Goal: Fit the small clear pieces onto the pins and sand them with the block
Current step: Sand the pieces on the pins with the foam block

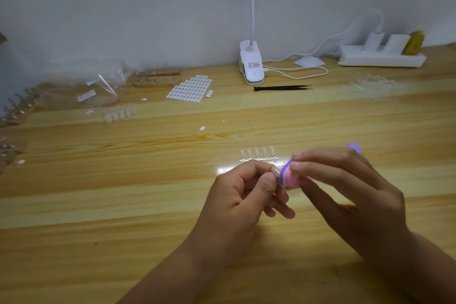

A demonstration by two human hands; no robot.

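Two hands meet above the tabletop [123, 180]: left hand [244, 195] pinches a clear piece [275, 171], mostly hidden by fingers [261, 168]; right hand [345, 192] grips the block [287, 176], its far end blurred.

Strip of clear pieces [258, 155] on the table [98, 205] — tweezers [281, 88] behind it, lamp [251, 64] behind those.
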